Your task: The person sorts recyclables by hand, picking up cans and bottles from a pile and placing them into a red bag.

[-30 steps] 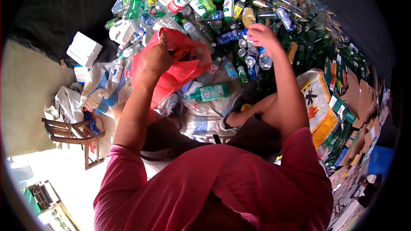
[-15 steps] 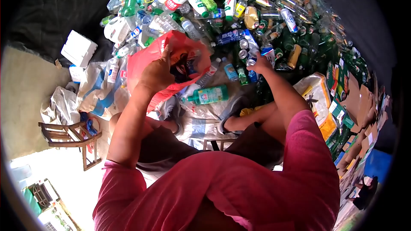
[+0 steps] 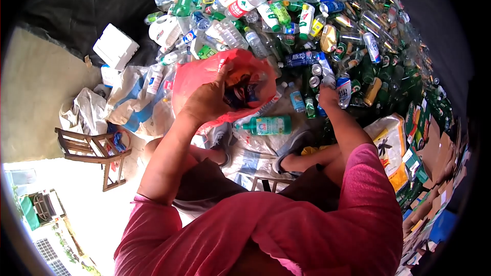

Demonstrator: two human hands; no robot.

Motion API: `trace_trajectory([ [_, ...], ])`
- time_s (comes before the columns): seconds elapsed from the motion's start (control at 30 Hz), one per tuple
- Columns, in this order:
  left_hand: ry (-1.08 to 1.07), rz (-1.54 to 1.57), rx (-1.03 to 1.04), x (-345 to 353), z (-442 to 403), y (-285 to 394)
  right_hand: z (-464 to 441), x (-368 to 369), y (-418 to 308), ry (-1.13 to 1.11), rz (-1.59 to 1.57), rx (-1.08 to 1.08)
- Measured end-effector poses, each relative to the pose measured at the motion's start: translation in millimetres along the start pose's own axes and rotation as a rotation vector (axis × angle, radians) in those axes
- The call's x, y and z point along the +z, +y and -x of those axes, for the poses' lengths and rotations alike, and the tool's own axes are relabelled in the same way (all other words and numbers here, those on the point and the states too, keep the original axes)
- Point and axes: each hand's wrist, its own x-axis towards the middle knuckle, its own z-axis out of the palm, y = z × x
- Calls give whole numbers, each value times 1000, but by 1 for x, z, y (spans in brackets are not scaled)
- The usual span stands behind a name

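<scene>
My left hand (image 3: 207, 101) is closed on the rim of a red plastic bag (image 3: 197, 79). The bag's mouth faces me, and dark, crumpled-looking contents show inside. My right hand (image 3: 329, 97) has its fingers closed around a metal drink can (image 3: 329, 80) at the near edge of the heap; its fingertips are partly hidden. Other can ends (image 3: 315, 69) lie just left of it, and a white, blue and red can (image 3: 344, 92) lies to its right. Between my feet and the bag is a green-tinted bottle (image 3: 270, 125) on its side. A small blue-labelled bottle (image 3: 296, 99) lies beyond it.
A large heap of plastic bottles (image 3: 307, 20) and cans spreads ahead, with dark green bottles to the right. On the left are a white foam box (image 3: 115, 46), a woven sack (image 3: 134, 99) and a wooden stool (image 3: 94, 148). Flattened cardboard (image 3: 434, 158) stacks at right.
The view has shifted, so the scene sits further right and lower. My right hand stays among the cans, with the can at its fingers slightly moved. My left hand still holds the red bag.
</scene>
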Motion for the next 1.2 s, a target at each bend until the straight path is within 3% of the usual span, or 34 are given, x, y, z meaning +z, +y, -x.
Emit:
trace_trajectory([
  [0.1,26,-26,68,-4,0,2,1,-3,-2,64,-70,15],
  [0.27,-224,-130,-214,-13,-7,19,-15,-14,11,32,-235,108],
  [0.37,-166,-127,-182,-2,-7,8,-45,11,48,134,-400,40],
  [0.47,-130,-132,-157,6,-10,-2,-16,-59,48,-179,-1238,398],
  [0.6,-128,-122,-167,1,-10,4,6,-114,67,-386,-1672,179],
  [0.67,-189,-128,-200,-6,-8,15,37,-160,55,-379,-1941,13],
  [0.87,-105,-91,-96,7,-13,-4,94,-207,12,-563,-1971,-222],
  [0.97,-148,-136,-162,4,-12,4,110,-206,-15,-660,-2008,-326],
  [1.07,-170,-159,-163,0,-10,9,114,-202,-55,-686,-1940,-259],
  [1.2,-137,-107,-55,8,-14,-6,106,-195,-107,-854,-1862,-330],
])
